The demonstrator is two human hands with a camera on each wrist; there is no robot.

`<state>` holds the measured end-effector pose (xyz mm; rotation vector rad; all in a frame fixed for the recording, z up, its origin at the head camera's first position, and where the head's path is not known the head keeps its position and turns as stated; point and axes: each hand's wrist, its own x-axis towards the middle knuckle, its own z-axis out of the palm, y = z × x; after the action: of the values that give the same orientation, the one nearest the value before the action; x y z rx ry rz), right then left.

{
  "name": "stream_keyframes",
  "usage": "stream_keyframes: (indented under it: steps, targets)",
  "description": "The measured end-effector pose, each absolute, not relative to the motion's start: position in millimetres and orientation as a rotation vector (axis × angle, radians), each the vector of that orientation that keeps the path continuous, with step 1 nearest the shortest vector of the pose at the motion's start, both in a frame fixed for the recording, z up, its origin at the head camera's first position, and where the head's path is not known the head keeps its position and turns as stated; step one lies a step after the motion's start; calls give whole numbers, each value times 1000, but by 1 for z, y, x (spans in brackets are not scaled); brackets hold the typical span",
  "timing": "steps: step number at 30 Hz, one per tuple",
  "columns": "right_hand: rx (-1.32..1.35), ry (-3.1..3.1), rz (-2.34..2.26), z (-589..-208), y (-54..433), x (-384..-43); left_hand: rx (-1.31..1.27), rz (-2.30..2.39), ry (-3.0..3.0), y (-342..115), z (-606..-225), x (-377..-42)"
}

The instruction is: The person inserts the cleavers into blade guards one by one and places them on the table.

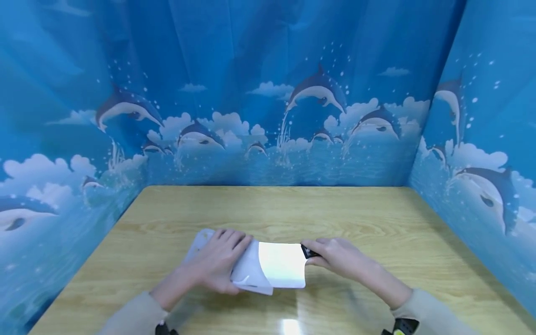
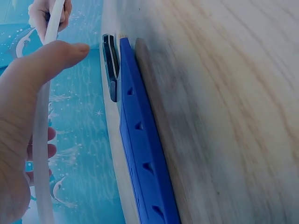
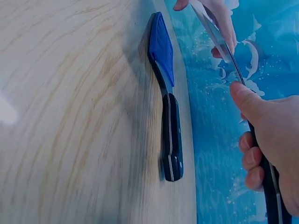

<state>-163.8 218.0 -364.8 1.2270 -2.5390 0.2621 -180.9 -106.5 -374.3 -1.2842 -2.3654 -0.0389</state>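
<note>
My left hand (image 1: 217, 264) grips a white blade cover (image 1: 252, 272), its thumb on the near side and the fingers over the top. The broad, shiny blade of a cleaver (image 1: 282, 265) sits partly inside that cover. My right hand (image 1: 340, 257) holds the cleaver by its black handle (image 3: 270, 189), fingers wrapped round it. Both are held above the table. In the wrist views a second knife lies on the tabletop below them, with a blue blade cover (image 2: 144, 135) and a black handle (image 3: 172, 135). It cannot be seen in the head view.
A light wood-grain table (image 1: 356, 214) lies under both hands. Blue curtains (image 1: 251, 51) printed with dolphins and clouds stand along its back and sides. Light glares off the tabletop near its front edge.
</note>
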Motion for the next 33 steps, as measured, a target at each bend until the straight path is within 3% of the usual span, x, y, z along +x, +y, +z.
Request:
stream_keyframes:
  steps: [33]
  targets:
    - [1182,-2591,337,-366,188,-177,-1191,10,-2493,-90,-373,-180]
